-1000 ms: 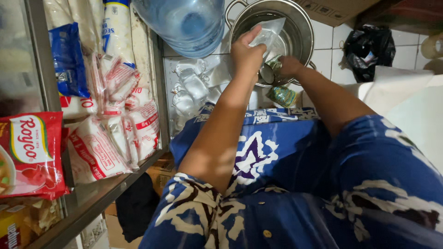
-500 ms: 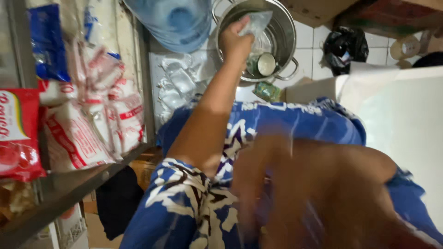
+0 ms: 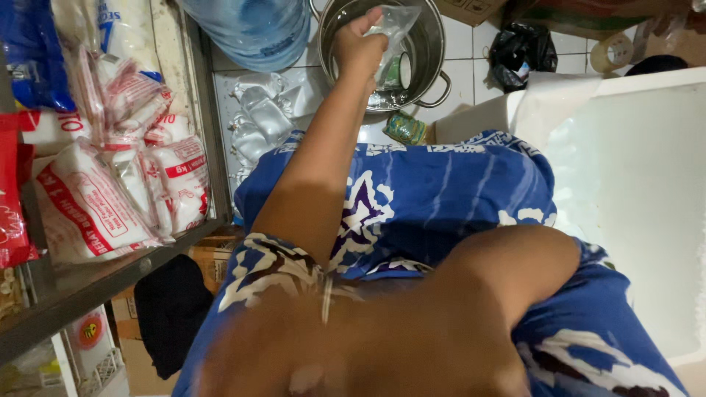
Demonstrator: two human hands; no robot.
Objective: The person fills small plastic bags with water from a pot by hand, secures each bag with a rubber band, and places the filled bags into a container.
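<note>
- Pot (image 3: 434,44) on floor (image 3: 471,81) at far edge; water jug (image 3: 257,29) just left of it.
- Left hand (image 3: 360,48) over pot, holding plastic bag (image 3: 393,26) inside the rim.
- Filled bags (image 3: 261,121) on floor, near-left of pot.
- Shelf (image 3: 110,272) along left, packets (image 3: 110,191) stacked on it.
- Chest (image 3: 632,184) at right.

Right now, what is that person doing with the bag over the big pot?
A person in blue patterned clothes reaches the left hand out over a big metal pot on the tiled floor, gripping a clear plastic bag above it. The pot has a little water in the bottom and a small cup inside. Filled, tied clear bags lie on the floor beside the pot, near a large blue water jug. The right arm is a blur close to the camera, and its hand cannot be seen.
</note>
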